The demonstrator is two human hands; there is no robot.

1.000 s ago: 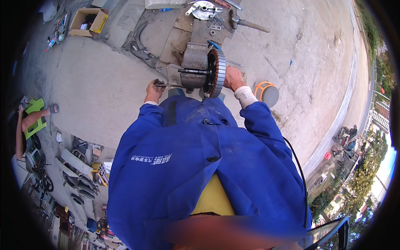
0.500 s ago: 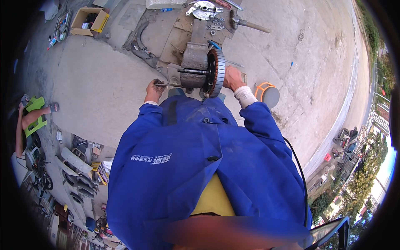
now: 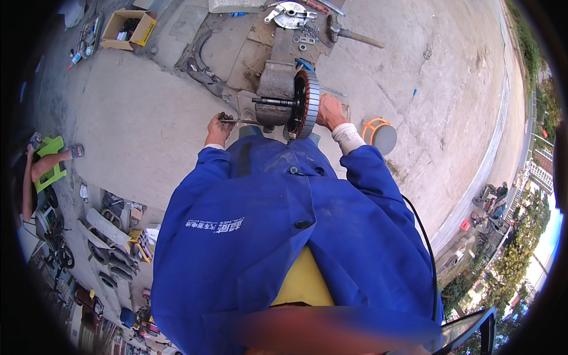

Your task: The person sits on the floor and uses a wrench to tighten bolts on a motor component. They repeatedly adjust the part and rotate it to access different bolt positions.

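Note:
A motor stator [image 3: 311, 109] with copper windings stands upright on its axle [image 3: 266, 100], which lies across a grey metal vise [image 3: 276, 81]. My left hand [image 3: 217, 129] is closed round the end of a thin metal rod [image 3: 242, 120] that reaches toward the vise's lower part. My right hand [image 3: 331, 111] is closed just right of the stator, against its side; what its fingers grip is hidden. A blue-handled tool [image 3: 303, 63] and a thin bar [image 3: 334, 92] show beyond the stator.
A hammer [image 3: 361, 37], a brake plate [image 3: 291, 16] and small washers [image 3: 303, 39] lie ahead. An orange-legged stool [image 3: 378, 135] stands right. An open cardboard box [image 3: 126, 29] is at upper left. At far left a person's leg [image 3: 53, 161] rests by a green stool [image 3: 52, 177].

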